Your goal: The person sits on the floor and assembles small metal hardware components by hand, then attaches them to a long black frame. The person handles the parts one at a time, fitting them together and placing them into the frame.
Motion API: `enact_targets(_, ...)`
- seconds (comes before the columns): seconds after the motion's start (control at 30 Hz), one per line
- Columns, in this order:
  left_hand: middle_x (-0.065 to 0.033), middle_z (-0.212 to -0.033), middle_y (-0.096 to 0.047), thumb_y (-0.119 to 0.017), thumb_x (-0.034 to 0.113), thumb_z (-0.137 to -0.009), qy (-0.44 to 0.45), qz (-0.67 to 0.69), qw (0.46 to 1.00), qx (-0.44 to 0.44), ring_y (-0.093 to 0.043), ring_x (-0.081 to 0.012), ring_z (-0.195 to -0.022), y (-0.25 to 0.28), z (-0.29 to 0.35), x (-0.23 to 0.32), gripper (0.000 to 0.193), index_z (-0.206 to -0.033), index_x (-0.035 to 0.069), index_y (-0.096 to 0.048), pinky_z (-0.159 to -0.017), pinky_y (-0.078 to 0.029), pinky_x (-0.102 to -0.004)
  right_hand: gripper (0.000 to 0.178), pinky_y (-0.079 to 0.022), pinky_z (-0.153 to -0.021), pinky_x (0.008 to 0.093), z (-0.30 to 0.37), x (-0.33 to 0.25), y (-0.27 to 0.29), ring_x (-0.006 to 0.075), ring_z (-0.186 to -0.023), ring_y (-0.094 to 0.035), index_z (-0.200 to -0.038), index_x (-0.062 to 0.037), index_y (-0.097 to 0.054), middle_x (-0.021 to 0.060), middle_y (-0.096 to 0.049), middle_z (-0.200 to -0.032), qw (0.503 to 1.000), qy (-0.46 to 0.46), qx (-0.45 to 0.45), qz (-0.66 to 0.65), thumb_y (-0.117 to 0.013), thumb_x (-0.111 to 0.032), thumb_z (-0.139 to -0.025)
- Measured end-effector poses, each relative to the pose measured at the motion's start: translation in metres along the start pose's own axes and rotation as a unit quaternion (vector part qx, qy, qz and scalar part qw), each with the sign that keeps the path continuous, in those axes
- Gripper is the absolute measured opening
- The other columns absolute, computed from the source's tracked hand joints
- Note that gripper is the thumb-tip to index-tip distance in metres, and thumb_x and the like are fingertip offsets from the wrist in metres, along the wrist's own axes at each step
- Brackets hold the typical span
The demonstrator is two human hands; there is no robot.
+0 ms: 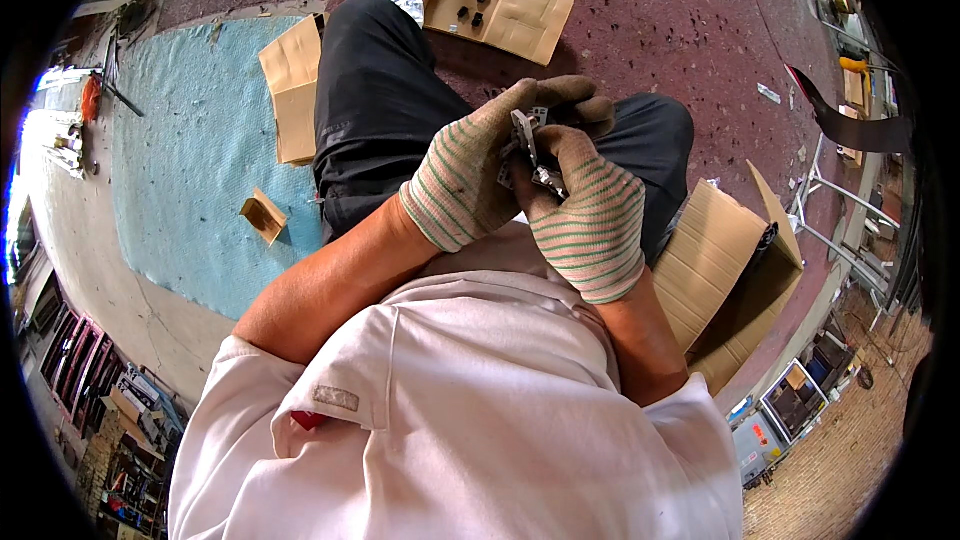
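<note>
Both my hands wear striped work gloves with dark, soiled palms and meet in front of my lap. My left hand (470,175) has its fingers curled round a small silvery metal part (524,132) with cut-outs, like a bracket or hinge piece. From the other side my right hand (590,210) pinches the same metal, its thumb and fingers closed at the lower end. The gloves cover much of the metal, so I cannot tell whether it is one part or two joined pieces.
Beyond my knees lies an open shallow cardboard box (465,5) holding a few small dark pieces. A larger open carton (715,260) stands at my right. Left are a cardboard box (295,95) and a small folded cardboard piece (264,216) on a blue mat (190,150). Metal frames (850,195) stand far right.
</note>
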State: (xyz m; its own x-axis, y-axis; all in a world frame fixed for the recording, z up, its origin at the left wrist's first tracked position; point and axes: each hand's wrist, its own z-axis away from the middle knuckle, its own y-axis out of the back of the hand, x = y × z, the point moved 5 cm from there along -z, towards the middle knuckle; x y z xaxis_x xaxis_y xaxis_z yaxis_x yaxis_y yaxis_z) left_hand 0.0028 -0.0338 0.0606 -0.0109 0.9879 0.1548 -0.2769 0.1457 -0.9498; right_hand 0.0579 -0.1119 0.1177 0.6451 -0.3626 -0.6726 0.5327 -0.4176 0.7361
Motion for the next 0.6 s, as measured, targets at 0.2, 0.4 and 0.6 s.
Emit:
enact_targets(0.2,-0.0161,-0.139,-0.057,-0.051,0.041,-0.104,-0.026,-0.098,0.994,0.037,-0.049,-0.0307,-0.136,-0.0051,-0.0004,0.0032,0.057,-0.144,0.001,-0.047,-0.113,-0.043,-0.0448,0.026,-0.058,-0.068,0.0373,0.0014,0.0022,0.0012,0.0304,-0.077,-0.073,-0.106,-0.0074,-0.065,0.0132,-0.073,-0.089,0.999,-0.001,-0.017,-0.031,-0.077,-0.012,-0.084)
enact_targets(0.4,-0.0128,-0.142,-0.053,-0.043,0.014,-0.106,0.000,-0.005,1.000,-0.017,-0.051,-0.0211,-0.133,0.0015,-0.0003,0.0007,0.043,-0.147,0.001,-0.039,-0.113,-0.042,-0.0319,0.026,-0.058,-0.069,0.0365,0.0017,0.0036,-0.0014,0.0303,-0.077,-0.074,-0.106,-0.0079,-0.065,0.0124,-0.073,-0.087,0.997,0.012,-0.019,-0.069,-0.077,-0.012,-0.083)
enact_targets(0.6,-0.0149,-0.140,-0.055,-0.047,0.025,-0.106,0.027,0.096,0.995,-0.010,-0.051,-0.0261,-0.132,-0.0009,-0.0009,0.0005,0.046,-0.145,0.001,-0.043,-0.112,-0.044,-0.0380,0.025,-0.058,-0.069,0.0356,0.0003,0.0034,0.0003,0.0282,-0.076,-0.074,-0.104,-0.0066,-0.065,0.0127,-0.073,-0.085,0.998,-0.006,-0.010,-0.061,-0.078,-0.013,-0.083)
